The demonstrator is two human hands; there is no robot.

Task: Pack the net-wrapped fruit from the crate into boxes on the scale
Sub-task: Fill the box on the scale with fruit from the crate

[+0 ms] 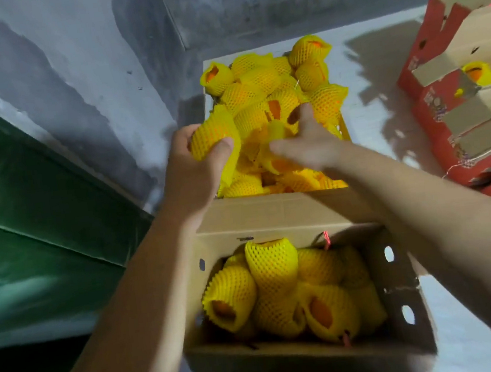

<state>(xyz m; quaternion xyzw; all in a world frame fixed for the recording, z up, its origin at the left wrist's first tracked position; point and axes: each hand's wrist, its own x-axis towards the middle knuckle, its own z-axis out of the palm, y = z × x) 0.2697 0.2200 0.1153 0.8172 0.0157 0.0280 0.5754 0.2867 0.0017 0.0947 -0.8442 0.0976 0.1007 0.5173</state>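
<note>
A far cardboard crate [205,92] is heaped with orange fruit in yellow foam nets [259,80]. My left hand [195,158] grips one net-wrapped fruit [212,136] at the crate's left side, thumb curled over it. My right hand [306,139] is spread over the heap with fingers extended, touching the nets; it is blurred. Right below me stands an open brown cardboard box [402,284] holding several net-wrapped fruit [273,268]. The scale under it is hidden.
Red and brown cardboard boxes [442,120] are stacked at the right, one holding a net-wrapped fruit [477,73]. A green sheet [26,210] covers the left side. A grey wall [100,49] rises behind the crate. White floor [370,58] lies around the boxes.
</note>
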